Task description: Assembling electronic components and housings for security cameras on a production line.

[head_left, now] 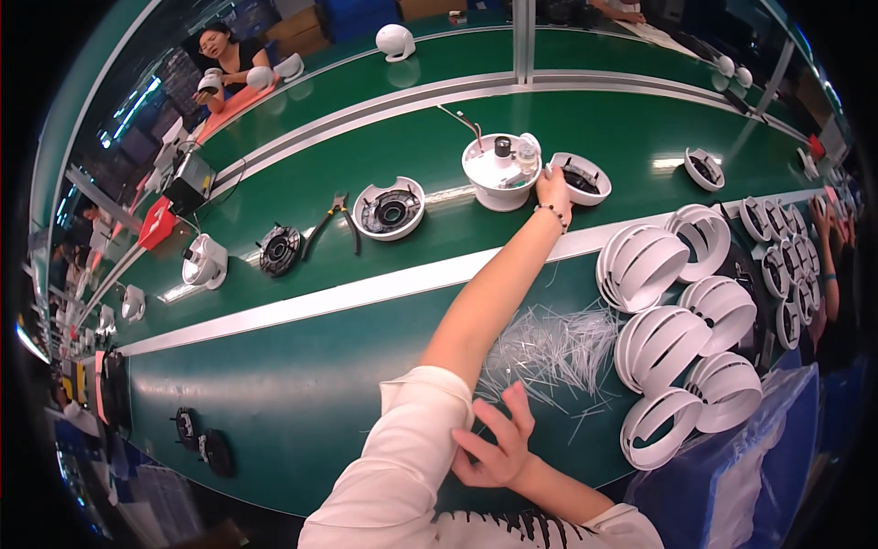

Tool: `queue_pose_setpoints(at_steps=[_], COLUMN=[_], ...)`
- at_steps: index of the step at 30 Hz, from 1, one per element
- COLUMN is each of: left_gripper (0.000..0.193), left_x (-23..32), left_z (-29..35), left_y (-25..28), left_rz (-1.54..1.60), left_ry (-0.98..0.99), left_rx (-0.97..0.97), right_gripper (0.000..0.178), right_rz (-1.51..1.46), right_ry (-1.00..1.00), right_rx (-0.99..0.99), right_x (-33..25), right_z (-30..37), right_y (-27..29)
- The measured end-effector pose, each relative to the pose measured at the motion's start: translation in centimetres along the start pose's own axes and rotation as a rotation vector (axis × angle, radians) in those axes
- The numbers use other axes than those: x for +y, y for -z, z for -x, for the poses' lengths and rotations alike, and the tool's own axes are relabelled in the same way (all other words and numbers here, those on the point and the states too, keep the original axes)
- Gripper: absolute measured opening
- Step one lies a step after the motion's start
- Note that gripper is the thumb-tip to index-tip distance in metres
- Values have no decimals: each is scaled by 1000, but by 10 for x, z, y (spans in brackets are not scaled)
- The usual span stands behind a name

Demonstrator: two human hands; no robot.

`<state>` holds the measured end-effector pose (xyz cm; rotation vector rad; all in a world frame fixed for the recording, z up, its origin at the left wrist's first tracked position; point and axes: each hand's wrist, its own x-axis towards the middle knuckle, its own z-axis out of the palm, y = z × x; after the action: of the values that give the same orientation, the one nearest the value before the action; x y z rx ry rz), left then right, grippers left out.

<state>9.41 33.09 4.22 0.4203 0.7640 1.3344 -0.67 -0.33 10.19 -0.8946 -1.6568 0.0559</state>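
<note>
My left hand [552,190], with a beaded bracelet at its wrist, reaches across to the far green conveyor. Its fingers close on the left rim of a white bowl-shaped housing [599,186] with a black part inside. Just left of it stands a white round base [499,196] with a black cylinder, a clear part and loose wires on top. My right hand [498,446] hovers near my left sleeve, fingers spread, holding nothing. Beyond it lies a loose heap of thin white plastic strips [558,352].
White slotted rings [654,343] are stacked at right, beside a blue plastic-lined bin [777,448]. Along the conveyor stand another white housing [369,231], pliers [335,215], a black round part [279,250] and a red box [157,223]. Two black parts [217,452] lie near left. A co-worker [233,59] sits across.
</note>
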Motion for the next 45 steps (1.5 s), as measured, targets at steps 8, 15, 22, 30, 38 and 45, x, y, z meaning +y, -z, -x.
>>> queue_pose_setpoints(at_steps=[8, 15, 22, 30, 38, 45], left_gripper=[26, 45, 41, 34, 32, 62], left_x=[86, 249, 225, 179, 186, 211], left_z=[112, 25, 40, 175, 262, 287], left_y=[43, 149, 159, 138, 130, 157], left_rz=[-952, -2228, -1756, -867, -653, -131], left_ry=[-476, -523, -429, -382, -326, 98], left_rx=[-387, 158, -11, -187, -233, -500], right_gripper=[22, 25, 26, 77, 113, 112], right_rz=[31, -70, 96, 250, 187, 66], right_ry=[-72, -17, -24, -202, -281, -95], right_rx=[47, 1, -41, -138, -331, -465], right_x=[14, 0, 13, 28, 16, -4], right_z=[-6, -3, -11, -62, -87, -99], right_y=[23, 14, 11, 15, 4, -1])
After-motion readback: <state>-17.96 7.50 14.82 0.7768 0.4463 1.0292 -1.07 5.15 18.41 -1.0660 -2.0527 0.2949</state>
